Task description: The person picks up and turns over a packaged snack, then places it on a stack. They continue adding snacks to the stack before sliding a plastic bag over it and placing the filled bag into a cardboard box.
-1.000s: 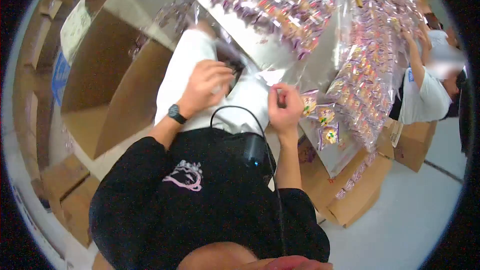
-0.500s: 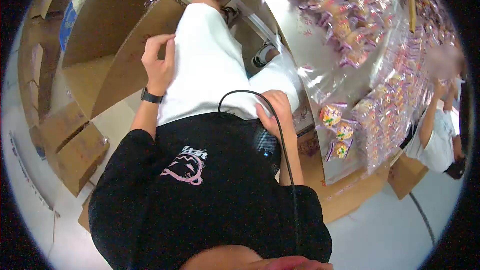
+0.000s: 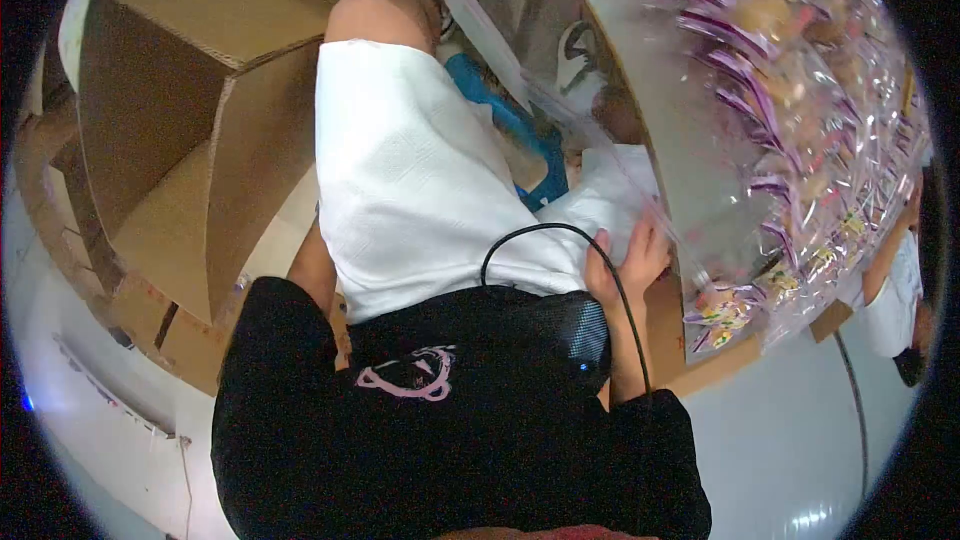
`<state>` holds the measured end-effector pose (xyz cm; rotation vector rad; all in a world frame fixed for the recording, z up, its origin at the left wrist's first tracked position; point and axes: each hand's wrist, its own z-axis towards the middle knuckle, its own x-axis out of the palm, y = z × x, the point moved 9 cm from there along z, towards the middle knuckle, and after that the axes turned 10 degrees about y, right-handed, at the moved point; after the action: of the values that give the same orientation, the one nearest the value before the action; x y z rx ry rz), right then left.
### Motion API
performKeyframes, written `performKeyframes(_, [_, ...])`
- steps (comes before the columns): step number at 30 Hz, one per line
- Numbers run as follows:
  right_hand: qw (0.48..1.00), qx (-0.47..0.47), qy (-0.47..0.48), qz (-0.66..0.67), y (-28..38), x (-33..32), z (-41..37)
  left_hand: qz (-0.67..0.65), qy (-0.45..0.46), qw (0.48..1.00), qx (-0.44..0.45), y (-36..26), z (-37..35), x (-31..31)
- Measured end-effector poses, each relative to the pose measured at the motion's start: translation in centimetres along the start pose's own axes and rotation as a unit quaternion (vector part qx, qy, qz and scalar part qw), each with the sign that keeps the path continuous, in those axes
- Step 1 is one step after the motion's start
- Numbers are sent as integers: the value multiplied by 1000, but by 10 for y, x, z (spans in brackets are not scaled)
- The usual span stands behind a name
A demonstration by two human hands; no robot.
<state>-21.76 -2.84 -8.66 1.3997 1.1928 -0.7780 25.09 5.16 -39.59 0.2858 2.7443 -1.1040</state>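
My right hand [image 3: 636, 265] rests on the right side of my white shorts [image 3: 400, 170], beside the edge of the packing surface. Its thumb and fingers are apart and it holds nothing visible. Only the forearm of my left arm shows, beside the left edge of the shorts; my left hand is hidden. A black cable [image 3: 560, 226] loops across my lap. Right of my right hand lie small wrapped packets [image 3: 725, 315], next to a big heap of purple-edged packets [image 3: 790, 70] under clear plastic.
An open cardboard box [image 3: 265, 160] stands close on the left, with more cardboard [image 3: 190, 340] below it. A blue strip [image 3: 510, 120] and clear plastic lie between my legs. Another person [image 3: 893, 295] is at the far right.
My left hand, raised beside the shorts with thumb and fingers curved, has gone out of sight. My right hand has shifted outward, its fingers more spread. The view has moved, showing the box larger.
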Motion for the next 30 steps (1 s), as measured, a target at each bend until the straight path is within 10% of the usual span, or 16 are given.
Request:
performKeyframes(7, [988,100,96,63,-19,6,6,37,27,997,-64,7,29,7])
performKeyframes(11, [994,-30,108,11,11,3,26,33,33,995,-91,20,29,6])
performKeyframes(16, [950,184,237,86,-2,11,14,24,31,992,-120,36,30,1])
performKeyframes(18, [963,123,239,-32,-16,17,-23,30,37,990,-133,41,28,7])
performKeyframes(23, [853,422,304,46,-51,17,-69,29,55,986,-156,49,46,44])
performKeyframes(26, [966,238,97,-23,-33,5,-44,30,65,984,-163,48,63,76])
performKeyframes(30, [984,162,53,-60,-26,21,6,10,53,984,-168,36,86,133])
